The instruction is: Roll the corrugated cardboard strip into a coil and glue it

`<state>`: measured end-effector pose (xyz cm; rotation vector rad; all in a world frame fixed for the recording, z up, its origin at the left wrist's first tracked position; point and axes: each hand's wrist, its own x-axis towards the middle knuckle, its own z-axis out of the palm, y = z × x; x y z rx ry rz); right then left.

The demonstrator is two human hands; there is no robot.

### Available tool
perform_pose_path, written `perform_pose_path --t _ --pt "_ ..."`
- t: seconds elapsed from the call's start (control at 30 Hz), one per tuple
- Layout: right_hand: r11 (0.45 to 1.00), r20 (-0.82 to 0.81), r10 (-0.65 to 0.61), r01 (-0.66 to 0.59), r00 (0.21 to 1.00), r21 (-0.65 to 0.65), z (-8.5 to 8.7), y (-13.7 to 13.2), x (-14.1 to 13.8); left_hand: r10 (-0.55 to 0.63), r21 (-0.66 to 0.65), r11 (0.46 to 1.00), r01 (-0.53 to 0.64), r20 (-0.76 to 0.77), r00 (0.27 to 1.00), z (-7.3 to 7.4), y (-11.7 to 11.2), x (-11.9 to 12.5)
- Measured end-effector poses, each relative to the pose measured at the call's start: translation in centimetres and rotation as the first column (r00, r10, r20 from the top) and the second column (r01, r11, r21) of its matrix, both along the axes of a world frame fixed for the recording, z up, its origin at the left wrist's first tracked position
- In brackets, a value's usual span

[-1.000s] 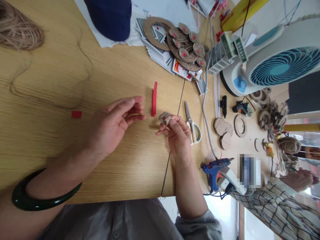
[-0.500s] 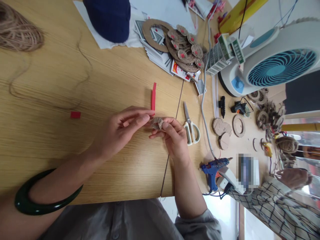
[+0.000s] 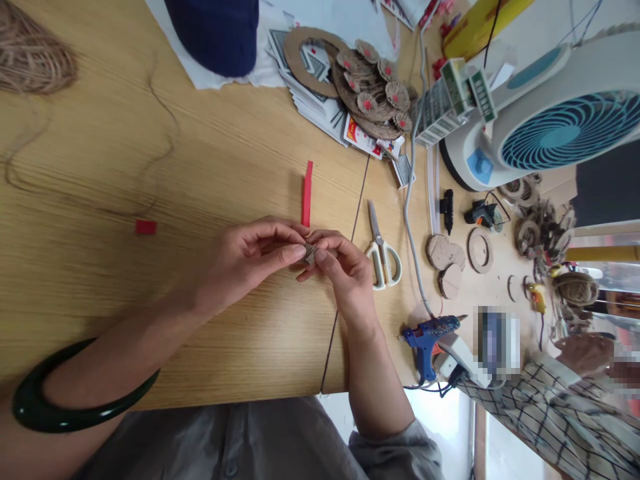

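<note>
Over the wooden table point(image 3: 125, 167), near its middle, the left hand point(image 3: 240, 263) and the right hand point(image 3: 345, 277) meet fingertip to fingertip. Between them is a small brown fan point(image 3: 309, 254), a folded bit of card, held just above the table. Both hands are pinched shut on it: the left thumb and first fingers close on one side, and the right thumb and first finger close on the other, with the rest of the fingers curled loosely. Most of the fan is hidden by the fingers, so I cannot tell if it is spread or squeezed flat. It looks like the hands are pressing or shaping the folds (that is my guess from how tight the pinch is). The next move seems to call for a soft, steady squeeze, so the little folds stay together and do not pop open. Just beyond the hands lies a red strip point(image 3: 307, 193), and a small red bit point(image 3: 145, 227) lies well apart to the left. The scissors point(image 3: 383, 250) lie just beside the right hand. A blue glue gun point(image 3: 430, 335) rests near the table edge. Farther off is a pile of finished fans point(image 3: 373, 97), and a white fan machine point(image 3: 545, 113) stands at the far right.
</note>
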<state>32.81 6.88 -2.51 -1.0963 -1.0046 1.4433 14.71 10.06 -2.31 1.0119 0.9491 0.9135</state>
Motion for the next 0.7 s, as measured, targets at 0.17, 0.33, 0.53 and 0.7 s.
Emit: perform_pose_path --t 0.17,0.33,0.53,0.7 --pt "1.0 0.009 -0.008 0.007 1.0 0.016 0.0 0.01 -0.08 0.017 -0.015 1.0 -0.018 -0.046 0.999 0.05 -0.02 0.05" --pt "0.999 0.035 -0.052 0.052 0.998 -0.01 -0.12 0.15 -0.15 0.013 -0.107 0.994 -0.012 0.001 1.0 -0.02 -0.29 -0.03" --pt "0.996 0.061 -0.074 0.077 0.995 -0.044 -0.21 0.27 -0.11 0.006 -0.157 0.988 0.012 0.116 0.993 -0.43 -0.43 0.0" --pt "0.989 0.095 -0.107 0.116 0.99 -0.092 0.01 0.18 -0.11 -0.073 -0.139 0.986 0.089 0.121 0.99 -0.54 -0.31 -0.13"
